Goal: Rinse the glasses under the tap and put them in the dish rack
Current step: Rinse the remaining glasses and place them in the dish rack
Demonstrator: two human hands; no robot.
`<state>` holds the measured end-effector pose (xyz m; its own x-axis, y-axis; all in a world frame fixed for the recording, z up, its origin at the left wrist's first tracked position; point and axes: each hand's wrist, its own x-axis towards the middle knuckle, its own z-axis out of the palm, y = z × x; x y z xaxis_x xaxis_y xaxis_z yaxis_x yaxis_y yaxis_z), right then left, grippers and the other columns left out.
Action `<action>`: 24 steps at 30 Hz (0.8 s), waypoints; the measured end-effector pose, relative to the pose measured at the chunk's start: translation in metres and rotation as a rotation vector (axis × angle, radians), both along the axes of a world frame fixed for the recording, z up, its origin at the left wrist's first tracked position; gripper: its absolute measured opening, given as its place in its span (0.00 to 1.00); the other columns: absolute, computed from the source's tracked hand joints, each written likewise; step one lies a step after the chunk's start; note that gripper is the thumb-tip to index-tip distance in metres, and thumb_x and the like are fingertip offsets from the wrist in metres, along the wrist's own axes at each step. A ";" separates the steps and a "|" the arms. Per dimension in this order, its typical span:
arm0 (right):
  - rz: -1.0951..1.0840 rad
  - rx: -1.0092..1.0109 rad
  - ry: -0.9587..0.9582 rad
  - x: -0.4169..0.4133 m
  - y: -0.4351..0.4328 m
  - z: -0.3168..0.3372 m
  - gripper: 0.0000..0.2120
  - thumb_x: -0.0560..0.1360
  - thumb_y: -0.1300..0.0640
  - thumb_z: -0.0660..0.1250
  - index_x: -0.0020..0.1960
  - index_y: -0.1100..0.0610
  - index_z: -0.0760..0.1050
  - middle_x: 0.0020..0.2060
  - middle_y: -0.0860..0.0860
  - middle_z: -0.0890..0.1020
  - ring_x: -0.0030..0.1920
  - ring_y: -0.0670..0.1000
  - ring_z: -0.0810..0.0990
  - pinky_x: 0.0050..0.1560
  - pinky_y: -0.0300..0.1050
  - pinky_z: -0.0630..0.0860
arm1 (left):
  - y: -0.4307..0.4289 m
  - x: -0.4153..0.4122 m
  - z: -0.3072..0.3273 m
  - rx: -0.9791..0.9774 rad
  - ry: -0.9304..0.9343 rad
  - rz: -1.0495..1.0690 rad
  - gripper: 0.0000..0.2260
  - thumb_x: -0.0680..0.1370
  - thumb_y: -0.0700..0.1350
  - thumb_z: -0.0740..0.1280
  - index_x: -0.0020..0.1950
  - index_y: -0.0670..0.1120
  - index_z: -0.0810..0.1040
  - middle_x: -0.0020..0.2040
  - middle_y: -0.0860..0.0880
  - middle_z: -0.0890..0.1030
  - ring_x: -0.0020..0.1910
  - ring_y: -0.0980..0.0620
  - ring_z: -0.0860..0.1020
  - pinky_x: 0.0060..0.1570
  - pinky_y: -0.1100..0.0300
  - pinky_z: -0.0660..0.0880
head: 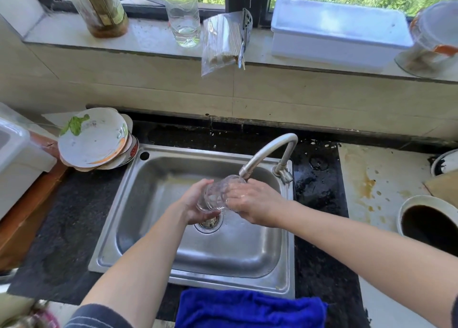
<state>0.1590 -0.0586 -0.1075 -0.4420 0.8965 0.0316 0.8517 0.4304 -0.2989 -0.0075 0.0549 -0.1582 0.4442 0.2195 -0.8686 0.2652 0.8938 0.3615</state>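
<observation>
Both hands (195, 201) hold glass (218, 195) under tap (269, 154)

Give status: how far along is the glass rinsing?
Done: nothing evident; no rinsed glasses or dish rack in view. In hand: left hand and right hand both grip one clear patterned glass tumbler at the curved steel tap spout, over the stainless sink. Left: finish rinsing, rack it.

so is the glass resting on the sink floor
No, the left hand and right hand hold the glass up beneath the tap spout.
</observation>
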 end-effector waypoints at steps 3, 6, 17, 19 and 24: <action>0.026 -0.002 0.000 0.010 -0.003 0.003 0.16 0.71 0.56 0.74 0.58 0.52 0.80 0.60 0.49 0.81 0.65 0.53 0.77 0.48 0.51 0.78 | 0.007 -0.010 0.001 -0.007 0.090 -0.040 0.23 0.71 0.57 0.67 0.59 0.42 0.77 0.48 0.41 0.79 0.38 0.46 0.79 0.27 0.59 0.78; -0.039 -0.099 0.025 -0.002 0.008 0.006 0.10 0.75 0.51 0.70 0.53 0.54 0.82 0.55 0.51 0.83 0.62 0.56 0.78 0.51 0.56 0.79 | 0.000 -0.008 0.003 0.007 0.046 -0.075 0.21 0.74 0.57 0.63 0.55 0.42 0.79 0.44 0.42 0.81 0.36 0.46 0.81 0.29 0.60 0.77; -0.270 -0.329 0.213 -0.018 -0.008 0.024 0.16 0.79 0.44 0.63 0.60 0.51 0.79 0.59 0.48 0.81 0.61 0.50 0.77 0.56 0.48 0.74 | -0.020 -0.012 -0.011 -0.017 -0.234 0.222 0.18 0.77 0.56 0.62 0.54 0.43 0.80 0.45 0.43 0.83 0.43 0.45 0.78 0.42 0.55 0.72; -0.183 -0.317 0.096 -0.008 -0.011 0.027 0.20 0.77 0.40 0.61 0.62 0.49 0.77 0.65 0.47 0.77 0.67 0.49 0.73 0.61 0.50 0.74 | -0.016 -0.015 -0.010 -0.047 -0.175 0.152 0.17 0.77 0.55 0.62 0.51 0.43 0.82 0.46 0.42 0.83 0.44 0.45 0.79 0.42 0.55 0.74; -0.108 -0.393 0.072 -0.019 -0.002 0.037 0.21 0.73 0.43 0.60 0.61 0.50 0.76 0.64 0.49 0.77 0.65 0.52 0.72 0.60 0.52 0.74 | -0.010 -0.015 -0.008 -0.063 -0.140 0.010 0.16 0.70 0.54 0.70 0.49 0.43 0.81 0.43 0.43 0.81 0.41 0.46 0.76 0.43 0.54 0.71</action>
<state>0.1400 -0.0611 -0.0704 -0.3537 0.8878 -0.2945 0.8566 0.1809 -0.4833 -0.0227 0.0446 -0.1665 0.5598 0.1716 -0.8107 0.2075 0.9181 0.3376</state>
